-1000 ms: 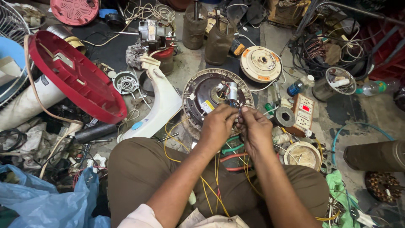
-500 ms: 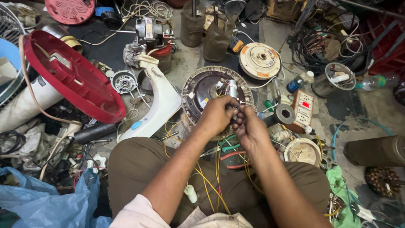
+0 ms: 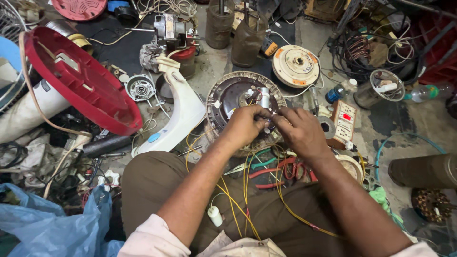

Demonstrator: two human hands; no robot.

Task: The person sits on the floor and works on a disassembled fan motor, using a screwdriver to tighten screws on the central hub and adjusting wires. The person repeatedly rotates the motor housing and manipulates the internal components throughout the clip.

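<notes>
From the head camera I see my left hand (image 3: 245,126) and my right hand (image 3: 300,131) close together over a round fan motor (image 3: 228,97) on the floor, right in front of my knees. The fingertips of both hands are pinched shut on thin wires at the motor's middle, next to a small silver capacitor (image 3: 264,97). Yellow wires (image 3: 228,200) run down across my lap. Red and green pliers (image 3: 271,166) lie under my wrists. A white fan stand (image 3: 183,112) lies left of the motor, beside a red fan base (image 3: 76,78).

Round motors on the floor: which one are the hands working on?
The dark ribbed one under both hands, nearest the person; the cream one lies untouched behind it.
</notes>
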